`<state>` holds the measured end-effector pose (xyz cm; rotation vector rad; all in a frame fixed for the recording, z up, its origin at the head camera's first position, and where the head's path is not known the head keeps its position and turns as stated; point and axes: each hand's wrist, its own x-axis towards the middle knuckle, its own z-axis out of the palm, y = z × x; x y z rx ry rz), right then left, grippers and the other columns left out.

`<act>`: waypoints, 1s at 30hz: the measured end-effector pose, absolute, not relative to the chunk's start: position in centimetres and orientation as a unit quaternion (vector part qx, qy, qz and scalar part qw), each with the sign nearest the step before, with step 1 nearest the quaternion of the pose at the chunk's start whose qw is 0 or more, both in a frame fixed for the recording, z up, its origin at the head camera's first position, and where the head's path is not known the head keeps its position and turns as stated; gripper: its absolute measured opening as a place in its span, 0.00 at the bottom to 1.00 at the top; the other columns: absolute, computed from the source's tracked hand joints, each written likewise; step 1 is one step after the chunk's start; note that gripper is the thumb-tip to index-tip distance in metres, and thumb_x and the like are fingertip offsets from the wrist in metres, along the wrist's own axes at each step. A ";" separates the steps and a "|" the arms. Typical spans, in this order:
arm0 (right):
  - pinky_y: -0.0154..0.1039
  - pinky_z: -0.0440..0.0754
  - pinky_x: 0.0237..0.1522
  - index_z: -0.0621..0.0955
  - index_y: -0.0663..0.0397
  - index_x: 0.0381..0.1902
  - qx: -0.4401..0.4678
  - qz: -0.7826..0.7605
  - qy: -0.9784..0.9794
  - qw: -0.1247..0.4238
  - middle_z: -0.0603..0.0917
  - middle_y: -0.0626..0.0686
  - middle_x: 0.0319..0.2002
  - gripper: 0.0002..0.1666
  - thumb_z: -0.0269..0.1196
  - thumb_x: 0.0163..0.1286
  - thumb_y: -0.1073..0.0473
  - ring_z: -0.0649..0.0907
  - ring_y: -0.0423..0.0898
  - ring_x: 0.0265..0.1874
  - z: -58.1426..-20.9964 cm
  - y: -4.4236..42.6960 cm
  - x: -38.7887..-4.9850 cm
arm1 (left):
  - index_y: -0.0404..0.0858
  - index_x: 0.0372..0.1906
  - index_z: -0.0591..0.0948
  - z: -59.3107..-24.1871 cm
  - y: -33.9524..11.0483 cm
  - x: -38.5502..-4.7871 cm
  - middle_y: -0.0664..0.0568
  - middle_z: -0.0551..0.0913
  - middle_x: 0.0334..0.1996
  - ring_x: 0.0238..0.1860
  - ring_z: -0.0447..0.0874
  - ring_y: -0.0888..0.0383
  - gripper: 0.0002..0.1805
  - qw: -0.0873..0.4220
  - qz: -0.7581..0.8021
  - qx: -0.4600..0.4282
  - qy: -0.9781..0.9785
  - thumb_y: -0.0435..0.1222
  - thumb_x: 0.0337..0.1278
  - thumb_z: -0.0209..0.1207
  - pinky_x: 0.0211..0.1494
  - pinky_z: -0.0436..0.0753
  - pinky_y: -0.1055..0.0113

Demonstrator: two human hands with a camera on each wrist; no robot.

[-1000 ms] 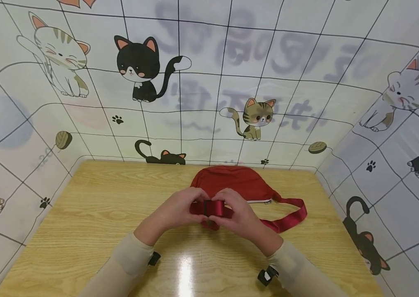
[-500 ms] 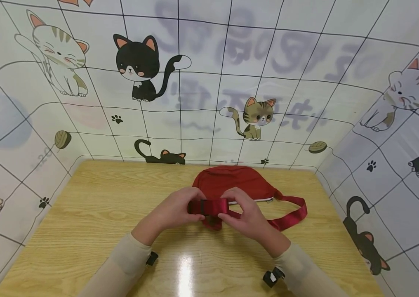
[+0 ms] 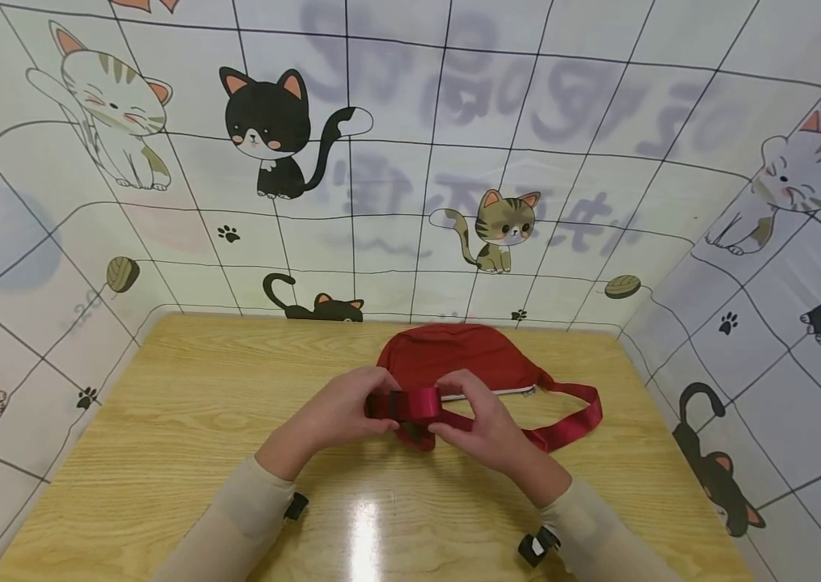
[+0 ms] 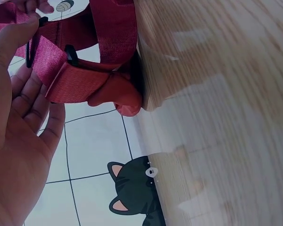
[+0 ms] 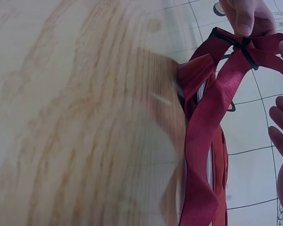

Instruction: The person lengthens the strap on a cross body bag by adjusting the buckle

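Observation:
A red waist bag (image 3: pixel 454 352) lies near the back of the table, its red webbing strap (image 3: pixel 581 419) curving off to the right. My left hand (image 3: pixel 338 412) pinches the strap at a black slide buckle (image 3: pixel 394 404); in the left wrist view the thumb lies by that buckle (image 4: pixel 32 47). Beyond the buckle the webbing doubles into a short loop (image 3: pixel 425 402). My right hand (image 3: pixel 479 424) has thumb and forefinger at the loop's end, pinching it by its edges. The other right fingers (image 5: pixel 280 115) stay off the strap. A second black fitting (image 4: pixel 71 55) shows lower on the webbing.
The wooden table (image 3: pixel 199 372) ends at a wall (image 3: pixel 396 178) printed with cartoon cats and grid lines. A zipper (image 3: pixel 519 392) runs along the bag's near edge. Small black devices (image 3: pixel 537 546) sit at both wrists.
My right hand has moved right, away from the left hand, and the strap loop sticks out further from the buckle. In the last half second the loop's end has drawn back slightly left.

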<state>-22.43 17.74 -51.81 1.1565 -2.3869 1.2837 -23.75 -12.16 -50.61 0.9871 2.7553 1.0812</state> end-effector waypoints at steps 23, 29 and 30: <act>0.52 0.85 0.59 0.76 0.51 0.70 0.287 0.272 -0.918 0.020 0.83 0.50 0.58 0.38 0.82 0.68 0.56 0.83 0.47 0.56 -55.2 18.0 -22.6 | 0.49 0.53 0.82 -50.7 -12.1 -23.8 0.64 0.85 0.46 0.47 0.83 0.64 0.24 0.012 0.345 0.317 0.883 0.40 0.57 0.83 0.52 0.85 0.58; 0.54 0.83 0.63 0.79 0.49 0.69 0.296 0.242 -0.924 0.026 0.85 0.49 0.58 0.36 0.82 0.68 0.55 0.82 0.50 0.59 -55.9 18.0 -22.9 | 0.49 0.54 0.82 -50.7 -12.1 -23.7 0.64 0.85 0.47 0.48 0.83 0.63 0.24 0.012 0.345 0.315 0.884 0.40 0.58 0.83 0.53 0.85 0.58; 0.54 0.83 0.63 0.79 0.49 0.69 0.298 0.237 -0.924 0.027 0.85 0.49 0.58 0.35 0.82 0.68 0.54 0.82 0.50 0.59 -55.9 18.0 -22.9 | 0.49 0.54 0.82 -50.6 -12.1 -23.7 0.63 0.85 0.47 0.48 0.83 0.63 0.24 0.012 0.344 0.313 0.885 0.40 0.58 0.83 0.53 0.85 0.58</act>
